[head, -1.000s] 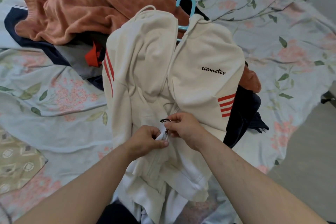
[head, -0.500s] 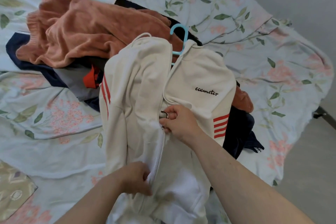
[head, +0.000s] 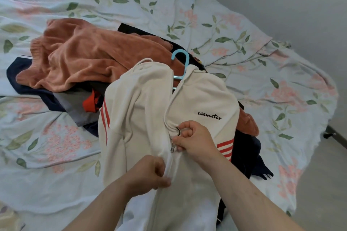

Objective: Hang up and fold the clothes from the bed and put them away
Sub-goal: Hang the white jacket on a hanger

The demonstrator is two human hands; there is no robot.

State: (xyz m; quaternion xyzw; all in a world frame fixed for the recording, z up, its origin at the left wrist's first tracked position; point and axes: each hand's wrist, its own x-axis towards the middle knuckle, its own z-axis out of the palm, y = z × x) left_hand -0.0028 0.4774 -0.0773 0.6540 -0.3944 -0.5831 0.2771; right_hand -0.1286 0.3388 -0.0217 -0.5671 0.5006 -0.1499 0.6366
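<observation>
A cream zip hoodie (head: 142, 110) with red sleeve stripes and black lettering lies front-up on the bed, a light blue hanger (head: 181, 62) inside its neck. My right hand (head: 195, 140) pinches the zip pull at mid-chest, the zip closed below it. My left hand (head: 148, 172) grips the zip seam lower down and holds the fabric taut. Behind the hoodie lies a rust-orange velvet garment (head: 90, 56) on top of dark navy clothes (head: 47, 95).
The bed is covered by a pale floral sheet (head: 244, 30). More dark clothes (head: 249, 157) lie under the hoodie's right side. A grey wall runs along the right, with bare floor (head: 319, 184) and a bed leg at the lower right.
My right hand has drawn the zip pull up from the hem to mid-chest. My left hand dropped to the hem, then came up a little along the seam. The view tilted up.
</observation>
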